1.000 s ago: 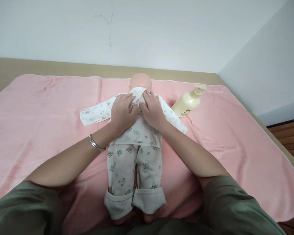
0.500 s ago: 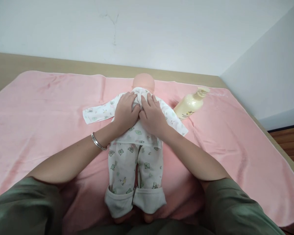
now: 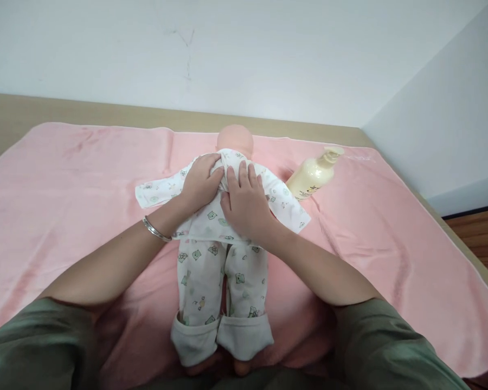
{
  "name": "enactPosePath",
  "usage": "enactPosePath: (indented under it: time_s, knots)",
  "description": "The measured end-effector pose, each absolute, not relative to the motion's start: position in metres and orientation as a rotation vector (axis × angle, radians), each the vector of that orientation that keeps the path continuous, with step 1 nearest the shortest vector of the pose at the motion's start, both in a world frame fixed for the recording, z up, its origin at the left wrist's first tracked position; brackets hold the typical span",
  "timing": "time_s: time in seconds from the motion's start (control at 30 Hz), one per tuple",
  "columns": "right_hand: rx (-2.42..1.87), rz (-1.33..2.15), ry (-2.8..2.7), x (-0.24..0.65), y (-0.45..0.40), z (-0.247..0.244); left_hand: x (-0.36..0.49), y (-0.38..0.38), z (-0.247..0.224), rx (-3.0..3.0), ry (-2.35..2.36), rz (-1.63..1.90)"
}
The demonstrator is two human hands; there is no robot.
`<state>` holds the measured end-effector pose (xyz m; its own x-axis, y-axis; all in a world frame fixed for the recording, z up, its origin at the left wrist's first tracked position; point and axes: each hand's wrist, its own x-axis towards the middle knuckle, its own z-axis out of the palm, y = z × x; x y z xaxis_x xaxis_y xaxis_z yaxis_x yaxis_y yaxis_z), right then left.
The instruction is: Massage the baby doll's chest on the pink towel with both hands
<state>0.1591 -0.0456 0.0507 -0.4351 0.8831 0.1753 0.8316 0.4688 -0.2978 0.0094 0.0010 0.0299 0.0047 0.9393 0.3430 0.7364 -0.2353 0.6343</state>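
A baby doll [image 3: 235,140] lies face down with its bald head away from me and its feet towards me. It wears a white patterned long-sleeved shirt [image 3: 211,219] and matching trousers [image 3: 246,281] with turned-up cuffs. My left hand [image 3: 201,181] rests on the left side of the doll's upper back, its fingers stretched over the cloth. Slightly lower, on the right side of the back, my right hand [image 3: 247,206] lies flat with its fingers spread. Both hands touch the shirt and grip nothing. The doll's face and hands are hidden.
Beneath the doll spreads a pink blanket [image 3: 77,200] on a wooden surface [image 3: 106,114]. To the doll's right, a cream pump bottle [image 3: 314,172] leans near the sleeve. A white wall [image 3: 268,59] stands behind, with another at the right.
My right hand has slid a little down the doll's back, towards me. My left hand has shifted slightly left, and a gap has opened between the two hands.
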Motion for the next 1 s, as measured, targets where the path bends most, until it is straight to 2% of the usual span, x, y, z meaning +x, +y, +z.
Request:
enactPosePath:
  time_s: [0.17, 0.3, 0.6, 1.0]
  knots:
    - [-1.506, 0.409, -2.356, 0.168, -0.005, 0.052, 0.025, -0.021, 0.026, 2.104, 1.854, 1.048]
    - [-1.57, 0.412, -2.254, 0.172, 0.019, 0.048, 0.039, -0.041, 0.024, 2.163, 1.861, 1.031]
    - [-1.548, 0.354, -2.216, 0.17, 0.012, 0.044, 0.016, -0.006, 0.023, 1.973, 1.816, 1.077]
    - [-1.585, 0.351, -2.179, 0.168, 0.005, 0.045, 0.017, -0.01, 0.02, 1.979, 1.81, 1.151]
